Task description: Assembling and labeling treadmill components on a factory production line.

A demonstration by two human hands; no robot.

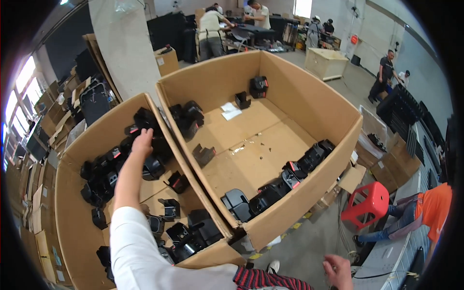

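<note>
My left hand (142,142) reaches, arm outstretched, into the left cardboard box (72,203). Its fingers are closed at the edge of a black plastic part (144,117) near the far end; the fingertips are partly hidden. Heaped around it lie several more black plastic housings, some with red marks, like the open-sided one (170,209) nearer to me. Low on the right, away from the boxes, hangs my right hand (338,271), loosely curled with nothing in it.
A second, larger cardboard box (309,96) adjoins on the right, with black housings along its sides, white paper (231,111) and small scraps. Right of it stand a red plastic stool (366,205) and a person in an orange top (432,208). Flattened cartons (43,212) line the left.
</note>
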